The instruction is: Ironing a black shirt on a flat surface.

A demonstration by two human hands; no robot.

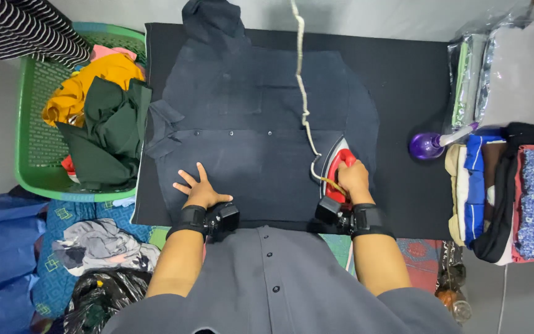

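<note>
Two hands on a dark shirt [248, 124] spread flat over the black ironing pad [403, 80]. Left hand [200, 188] — fingers splayed, palm pressing the cloth, gripping nothing. Right hand [355, 180] closed around the red handle of the iron [335, 164] — resting on the shirt's right side. Green laundry basket [32, 124] lies to the left.

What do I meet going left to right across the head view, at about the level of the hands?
Green laundry basket → left hand flat on the dark shirt → right hand gripping the red iron → purple spray bottle → stack of folded clothes.
</note>
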